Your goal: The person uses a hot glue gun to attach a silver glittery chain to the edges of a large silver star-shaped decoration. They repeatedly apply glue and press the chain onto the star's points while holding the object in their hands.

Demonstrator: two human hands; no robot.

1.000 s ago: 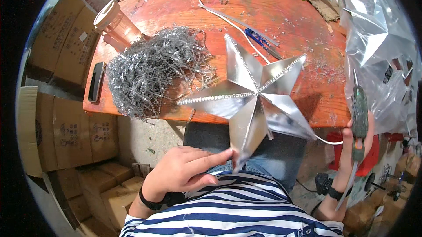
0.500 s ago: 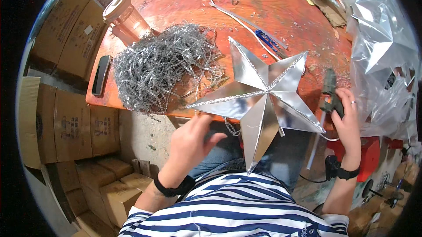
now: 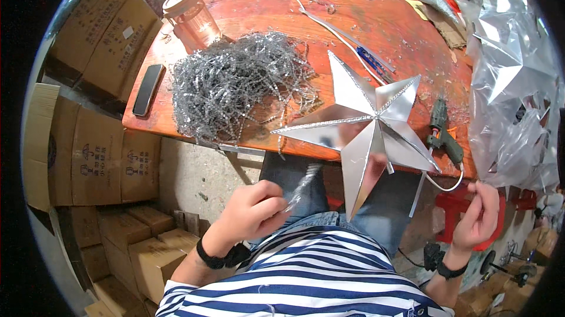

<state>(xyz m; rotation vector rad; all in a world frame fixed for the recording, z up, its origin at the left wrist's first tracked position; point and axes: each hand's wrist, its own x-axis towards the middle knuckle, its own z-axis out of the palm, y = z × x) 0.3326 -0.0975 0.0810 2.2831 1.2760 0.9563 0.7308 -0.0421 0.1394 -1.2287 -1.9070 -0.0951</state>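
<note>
My left hand, closed in front of the table edge, grips a silver beaded strand that is blurred by motion. To its right a shiny silver five-pointed star lies on the table, its front points reaching past the edge. Silver beaded trim runs along several of its ridges. Beside the star a dark green glue gun rests on the table, a translucent glue stick hanging below it. My right hand is off the glue gun, near the table's right front corner, empty with fingers loosely bent.
A tangled heap of silver strands covers the left of the orange table. Behind it stands a lidded cup, with a phone to the left. Clear plastic wrap hangs at right. Cardboard boxes line the left; a red stool stands below.
My right hand has let go of the glue gun, now lying on the table, and moved toward me. My left hand has taken up a silver strand and drawn it nearer my body.
</note>
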